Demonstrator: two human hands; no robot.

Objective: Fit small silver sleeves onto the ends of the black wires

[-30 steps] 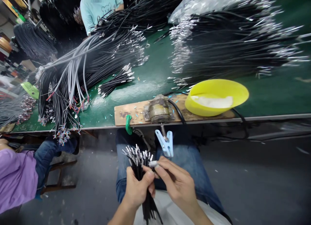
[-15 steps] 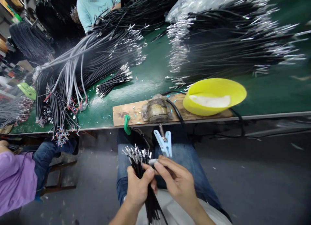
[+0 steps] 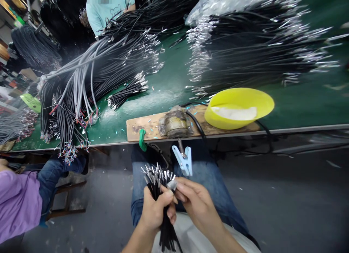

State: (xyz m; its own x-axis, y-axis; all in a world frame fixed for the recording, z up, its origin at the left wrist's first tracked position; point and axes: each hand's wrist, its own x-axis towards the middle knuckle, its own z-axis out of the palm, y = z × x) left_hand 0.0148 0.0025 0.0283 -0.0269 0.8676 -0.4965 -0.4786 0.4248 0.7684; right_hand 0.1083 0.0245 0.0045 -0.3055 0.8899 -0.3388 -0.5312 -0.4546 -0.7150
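Note:
Over my lap, my left hand (image 3: 156, 207) is closed round a bundle of black cables (image 3: 167, 231), whose stripped silvery ends fan out at the top. My right hand (image 3: 197, 202) is closed in a pinch beside the bundle's right side, its fingertips at a small pale grey piece (image 3: 171, 185) by the cable ends. What that piece is cannot be made out. Just beyond my hands, a light blue clothes peg (image 3: 184, 162) sits on the shaft of a small motor (image 3: 176, 123), which is fixed to a wooden board (image 3: 140, 129) at the table edge.
A yellow bowl (image 3: 240, 100) with white material stands on the board, and a green clip (image 3: 142, 140) grips its front edge. Heaped black cables (image 3: 259, 49) and grey cables (image 3: 81, 71) cover the green table (image 3: 160, 96). One person (image 3: 109, 9) sits opposite, another (image 3: 19, 202) at left.
My right fingertips have shifted slightly down and right, and more of the pale grey piece shows. The cable bundle has turned a little in my left hand, its ends spreading rightward.

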